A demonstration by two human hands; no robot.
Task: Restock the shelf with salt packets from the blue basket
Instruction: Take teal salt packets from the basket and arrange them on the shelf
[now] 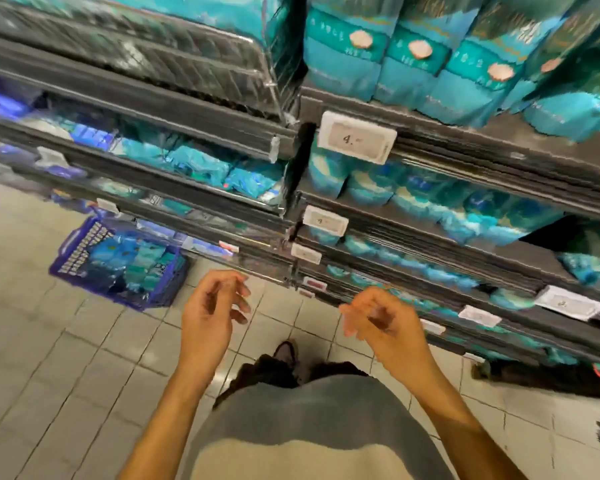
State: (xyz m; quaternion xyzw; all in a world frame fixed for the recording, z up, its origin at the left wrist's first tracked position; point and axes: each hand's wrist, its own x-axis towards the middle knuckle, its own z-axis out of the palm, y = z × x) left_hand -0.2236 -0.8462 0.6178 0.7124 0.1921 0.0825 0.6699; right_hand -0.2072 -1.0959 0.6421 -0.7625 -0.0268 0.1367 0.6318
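The blue basket (80, 251) stands on the tiled floor at the left, against the foot of the shelving, with several teal salt packets (142, 263) lying in it. My left hand (212, 310) hangs in the air to the right of the basket, fingers loosely curled, holding nothing. My right hand (378, 320) hovers level with it in front of the lower shelves, also loosely curled and empty. Upright teal salt packets (343, 53) fill the top right shelf (465, 140). The whole view is blurred.
Dark shelves run across the top and right, stocked with teal and blue packets, white price tags (356, 137) clipped to their edges. A nearly bare wire shelf (174, 53) sits at upper left. Pale floor tiles (49, 375) spread below. My shoe (284, 353) shows between my arms.
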